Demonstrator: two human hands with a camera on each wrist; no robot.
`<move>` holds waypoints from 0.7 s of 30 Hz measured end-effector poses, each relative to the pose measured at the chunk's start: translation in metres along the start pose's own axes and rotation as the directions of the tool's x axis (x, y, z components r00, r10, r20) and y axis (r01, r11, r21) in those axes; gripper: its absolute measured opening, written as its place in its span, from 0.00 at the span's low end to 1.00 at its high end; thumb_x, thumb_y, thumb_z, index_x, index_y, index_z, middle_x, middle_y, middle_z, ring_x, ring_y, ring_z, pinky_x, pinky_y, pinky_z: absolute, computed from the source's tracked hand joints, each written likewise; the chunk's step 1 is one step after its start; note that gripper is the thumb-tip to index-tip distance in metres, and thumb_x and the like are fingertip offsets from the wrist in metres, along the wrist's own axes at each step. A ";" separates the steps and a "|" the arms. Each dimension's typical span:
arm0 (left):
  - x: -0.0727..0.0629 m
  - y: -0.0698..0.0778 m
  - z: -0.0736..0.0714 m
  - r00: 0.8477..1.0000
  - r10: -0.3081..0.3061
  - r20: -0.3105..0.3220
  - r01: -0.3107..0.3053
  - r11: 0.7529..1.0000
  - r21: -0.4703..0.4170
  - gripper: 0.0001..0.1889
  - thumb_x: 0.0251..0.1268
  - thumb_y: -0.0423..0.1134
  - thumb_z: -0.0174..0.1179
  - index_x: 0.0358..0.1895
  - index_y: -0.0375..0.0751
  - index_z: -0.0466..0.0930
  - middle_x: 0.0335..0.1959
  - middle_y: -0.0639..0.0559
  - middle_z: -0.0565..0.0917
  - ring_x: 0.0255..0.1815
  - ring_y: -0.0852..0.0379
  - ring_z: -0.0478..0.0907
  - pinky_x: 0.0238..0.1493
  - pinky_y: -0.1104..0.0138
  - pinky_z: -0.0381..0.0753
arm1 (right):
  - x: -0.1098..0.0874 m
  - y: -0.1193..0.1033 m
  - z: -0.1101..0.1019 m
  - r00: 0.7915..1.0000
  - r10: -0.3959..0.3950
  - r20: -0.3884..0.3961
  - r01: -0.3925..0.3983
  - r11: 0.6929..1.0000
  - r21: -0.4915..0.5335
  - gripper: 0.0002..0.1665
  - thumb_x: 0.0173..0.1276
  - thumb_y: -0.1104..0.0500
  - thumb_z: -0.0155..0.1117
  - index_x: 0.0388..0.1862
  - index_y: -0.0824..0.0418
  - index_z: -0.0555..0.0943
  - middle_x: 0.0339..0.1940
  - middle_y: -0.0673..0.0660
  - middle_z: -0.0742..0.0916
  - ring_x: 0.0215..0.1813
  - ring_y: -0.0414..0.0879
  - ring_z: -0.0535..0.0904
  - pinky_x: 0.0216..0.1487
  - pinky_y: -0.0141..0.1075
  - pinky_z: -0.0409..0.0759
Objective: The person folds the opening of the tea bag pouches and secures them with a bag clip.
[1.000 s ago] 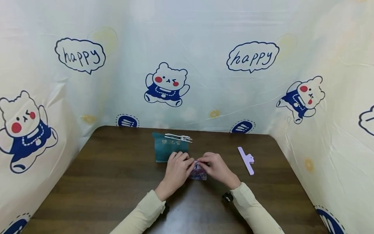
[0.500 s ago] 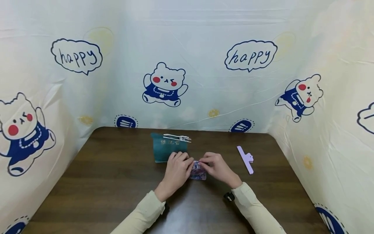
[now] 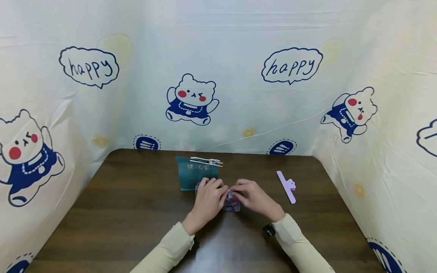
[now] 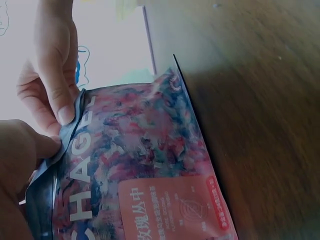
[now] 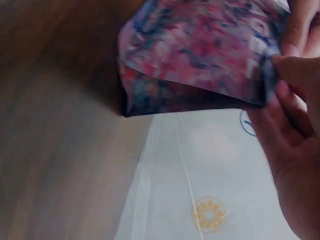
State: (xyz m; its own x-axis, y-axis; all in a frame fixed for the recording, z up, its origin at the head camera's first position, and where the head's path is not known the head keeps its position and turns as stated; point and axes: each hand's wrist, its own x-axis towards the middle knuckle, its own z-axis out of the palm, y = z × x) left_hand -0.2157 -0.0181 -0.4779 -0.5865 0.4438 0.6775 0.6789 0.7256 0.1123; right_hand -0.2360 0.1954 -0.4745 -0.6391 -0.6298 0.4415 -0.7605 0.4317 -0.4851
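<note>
A pouch (image 3: 232, 204) with a pink and blue floral print stands on the table between the two hands, its top strip folded over. White lettering and a pink label on the pouch (image 4: 145, 135) show in the left wrist view. My left hand (image 3: 209, 200) pinches the folded strip with thumb and fingers, covering much of the pouch in the head view. Close beside it, my right hand (image 3: 255, 197) pinches the same strip near its right end. In the right wrist view the right hand (image 5: 295, 150) has its thumb and fingertips at the pouch's top corner.
Behind the left hand stands a green pouch (image 3: 194, 176) with a white clip (image 3: 206, 162) across its top. A purple clip (image 3: 287, 187) lies on the brown table (image 3: 119, 212) to the right. A printed curtain (image 3: 239, 113) surrounds the table's back and sides.
Both hands keep their hold on the folded strip. A bit of the floral pouch now shows left of the left hand. The right fingertips have come slightly closer to the left hand.
</note>
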 end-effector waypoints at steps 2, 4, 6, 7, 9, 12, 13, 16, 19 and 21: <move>0.001 0.001 0.000 1.000 0.001 -0.006 -0.001 1.000 0.000 0.04 0.65 0.40 0.70 0.37 0.44 0.92 0.29 0.54 0.81 0.32 0.55 0.76 0.42 0.58 0.69 | 0.000 -0.001 -0.003 0.999 0.015 0.031 -0.015 1.000 0.005 0.13 0.68 0.69 0.69 0.49 0.59 0.89 0.36 0.51 0.84 0.37 0.36 0.78 0.41 0.34 0.84; 0.001 0.002 0.000 1.000 -0.001 -0.002 0.001 1.000 0.002 0.04 0.65 0.40 0.71 0.38 0.45 0.92 0.29 0.55 0.81 0.32 0.55 0.76 0.43 0.58 0.70 | -0.001 -0.001 -0.004 0.999 0.023 0.045 -0.023 1.000 0.006 0.14 0.67 0.71 0.68 0.49 0.60 0.89 0.36 0.52 0.85 0.37 0.36 0.77 0.41 0.33 0.83; 0.000 0.002 -0.001 1.000 -0.008 0.006 0.008 1.000 0.008 0.04 0.65 0.40 0.71 0.38 0.46 0.92 0.29 0.55 0.81 0.32 0.55 0.76 0.43 0.59 0.70 | -0.002 -0.002 -0.004 0.999 0.023 0.041 -0.023 1.000 0.002 0.15 0.66 0.72 0.69 0.49 0.61 0.89 0.35 0.52 0.85 0.37 0.37 0.77 0.41 0.33 0.83; -0.001 0.002 -0.001 1.000 -0.012 0.011 0.012 1.000 0.011 0.05 0.64 0.41 0.71 0.39 0.46 0.92 0.29 0.55 0.82 0.32 0.55 0.76 0.42 0.59 0.70 | -0.002 -0.002 -0.004 0.999 0.021 0.036 -0.021 1.000 0.000 0.15 0.65 0.73 0.69 0.48 0.61 0.89 0.35 0.53 0.85 0.36 0.37 0.77 0.40 0.33 0.83; -0.001 0.002 -0.001 1.000 -0.018 0.016 0.018 1.000 0.019 0.05 0.65 0.42 0.71 0.39 0.48 0.93 0.30 0.55 0.82 0.33 0.55 0.76 0.42 0.60 0.70 | -0.002 -0.002 -0.004 0.999 0.022 0.025 -0.022 1.000 -0.009 0.15 0.65 0.73 0.69 0.48 0.61 0.89 0.35 0.53 0.86 0.36 0.37 0.78 0.40 0.33 0.83; -0.002 0.001 -0.001 1.000 -0.020 0.009 0.020 0.999 0.025 0.06 0.65 0.43 0.71 0.40 0.48 0.92 0.30 0.55 0.83 0.33 0.55 0.76 0.40 0.60 0.69 | -0.003 -0.001 -0.003 1.000 0.030 0.008 -0.030 1.000 -0.006 0.12 0.67 0.69 0.70 0.48 0.60 0.89 0.36 0.53 0.87 0.37 0.36 0.80 0.41 0.34 0.84; -0.003 0.001 -0.001 1.000 -0.019 0.006 0.019 1.000 0.024 0.06 0.65 0.43 0.71 0.40 0.48 0.92 0.30 0.54 0.83 0.33 0.54 0.76 0.40 0.60 0.69 | -0.003 -0.001 -0.004 0.999 0.042 0.004 -0.042 0.999 -0.002 0.12 0.67 0.68 0.70 0.47 0.59 0.89 0.37 0.53 0.87 0.37 0.36 0.81 0.41 0.34 0.85; -0.003 0.000 -0.001 1.000 -0.014 -0.008 0.014 1.000 0.018 0.06 0.65 0.44 0.71 0.39 0.48 0.92 0.30 0.54 0.83 0.32 0.54 0.75 0.40 0.60 0.68 | -0.005 0.001 -0.004 0.997 0.084 -0.001 -0.084 0.996 0.018 0.09 0.68 0.65 0.71 0.46 0.57 0.90 0.37 0.49 0.88 0.37 0.34 0.81 0.41 0.38 0.86; -0.004 -0.001 -0.001 1.000 -0.013 -0.017 0.013 1.000 0.008 0.06 0.65 0.44 0.71 0.38 0.47 0.92 0.29 0.54 0.82 0.32 0.54 0.75 0.39 0.61 0.68 | -0.008 0.001 -0.006 0.994 0.109 0.017 -0.109 0.994 0.029 0.09 0.67 0.65 0.72 0.45 0.57 0.90 0.37 0.48 0.88 0.37 0.34 0.81 0.42 0.41 0.86; -0.004 -0.002 0.000 1.000 -0.015 -0.022 0.016 1.000 0.009 0.06 0.65 0.44 0.71 0.38 0.47 0.92 0.29 0.55 0.82 0.31 0.55 0.75 0.39 0.61 0.68 | -0.008 -0.001 -0.008 0.994 0.100 0.037 -0.101 0.995 0.019 0.11 0.66 0.67 0.71 0.46 0.59 0.89 0.37 0.50 0.87 0.37 0.35 0.81 0.42 0.40 0.86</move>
State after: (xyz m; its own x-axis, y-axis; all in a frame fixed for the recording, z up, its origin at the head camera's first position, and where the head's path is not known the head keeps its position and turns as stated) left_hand -0.2143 -0.0210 -0.4805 -0.5869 0.4209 0.6917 0.6657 0.7371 0.1163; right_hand -0.2313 0.2052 -0.4713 -0.7072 -0.6072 0.3622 -0.6899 0.4807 -0.5413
